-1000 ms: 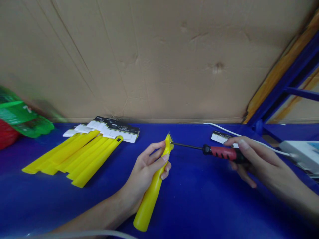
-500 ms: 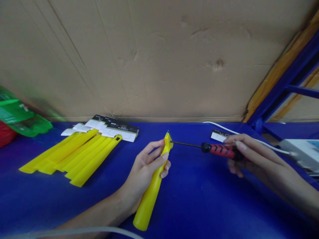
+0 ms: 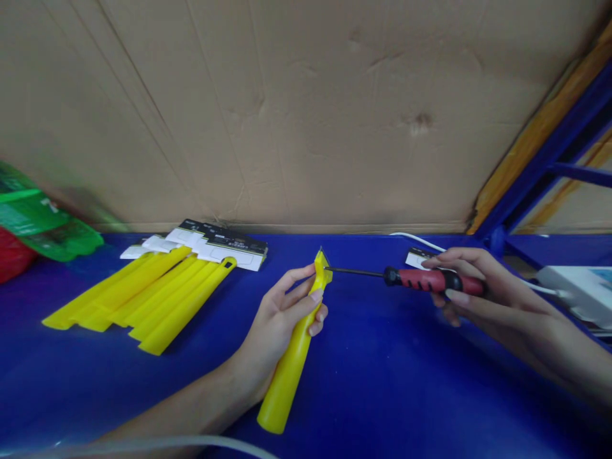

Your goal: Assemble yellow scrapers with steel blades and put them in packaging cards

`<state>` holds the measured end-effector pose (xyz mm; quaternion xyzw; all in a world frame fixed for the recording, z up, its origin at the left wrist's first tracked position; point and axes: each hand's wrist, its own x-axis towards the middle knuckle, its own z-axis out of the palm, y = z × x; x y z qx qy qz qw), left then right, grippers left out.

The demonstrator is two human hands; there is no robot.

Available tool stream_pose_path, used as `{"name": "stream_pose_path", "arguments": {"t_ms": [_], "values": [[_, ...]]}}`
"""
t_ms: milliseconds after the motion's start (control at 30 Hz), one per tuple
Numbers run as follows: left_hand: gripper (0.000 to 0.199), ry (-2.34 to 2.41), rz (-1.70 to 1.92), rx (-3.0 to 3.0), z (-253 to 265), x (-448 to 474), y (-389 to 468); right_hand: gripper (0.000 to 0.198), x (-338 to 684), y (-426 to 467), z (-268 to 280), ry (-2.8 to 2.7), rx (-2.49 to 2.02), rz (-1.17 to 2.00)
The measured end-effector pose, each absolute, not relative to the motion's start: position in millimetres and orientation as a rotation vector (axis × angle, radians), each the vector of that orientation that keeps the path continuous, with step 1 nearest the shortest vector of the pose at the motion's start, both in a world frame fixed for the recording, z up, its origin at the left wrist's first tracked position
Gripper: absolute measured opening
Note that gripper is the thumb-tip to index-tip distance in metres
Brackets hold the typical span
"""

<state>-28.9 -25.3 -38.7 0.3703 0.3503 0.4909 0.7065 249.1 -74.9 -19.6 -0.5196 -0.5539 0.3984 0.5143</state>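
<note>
My left hand (image 3: 280,319) is closed around a yellow scraper (image 3: 289,379), its thick handle slanting down toward me. The scraper's small head with a thin blade points away, above my fingertips. From the right, a screwdriver (image 3: 421,278) with a red and black handle lies almost level. Its dark shaft meets the side of the scraper's head; the tip's exact seat is too small to make out. Thumb and fingers of my right hand (image 3: 502,293) hold the screwdriver near the rear of its handle.
Several yellow-handled tools (image 3: 162,287) with black and white cards (image 3: 234,248) lie fanned out at left. A green bottle (image 3: 52,223) stands beyond them. At right are a small black and white card (image 3: 415,257), a white cable and a white box (image 3: 578,293). Cardboard (image 3: 306,127) backs the blue table.
My right fingers have shifted and opened somewhat along the screwdriver, showing more of its handle, which looks turned. The scraper stays in my left hand against the shaft.
</note>
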Motion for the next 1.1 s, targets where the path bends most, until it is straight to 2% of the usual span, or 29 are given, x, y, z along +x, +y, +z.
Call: {"name": "stream_pose_path", "arguments": {"t_ms": [100, 233, 367, 500, 600, 767, 933, 1100], "values": [[0.045, 0.759, 1.098, 0.852, -40, -29, -26, 0.034, 250, -76, -18, -1.393, -1.291, 0.862], [0.038, 0.737, 1.096, 0.895, -43, -29, -27, 0.041, 246, -77, -16, -1.343, -1.448, 0.826], [0.039, 0.733, 1.132, 0.861, -45, -29, -25, 0.037, 244, -79, -15, -1.32, -1.3, 0.96], [0.041, 0.73, 1.123, 0.876, -47, -29, -24, 0.031, 247, -78, -17, -1.41, -1.324, 0.834], [0.042, 0.734, 1.12, 0.889, -48, -29, -24, 0.036, 249, -76, -20, -1.428, -1.4, 0.803], [0.045, 0.762, 1.123, 0.856, -45, -29, -23, 0.042, 249, -78, -19, -1.405, -1.282, 0.959], [0.05, 0.786, 1.074, 0.869, -36, -29, -28, 0.036, 248, -78, -17, -1.423, -1.358, 0.823], [0.044, 0.782, 1.094, 0.862, -41, -30, -26, 0.04, 244, -79, -18, -1.365, -1.311, 0.966]]}}
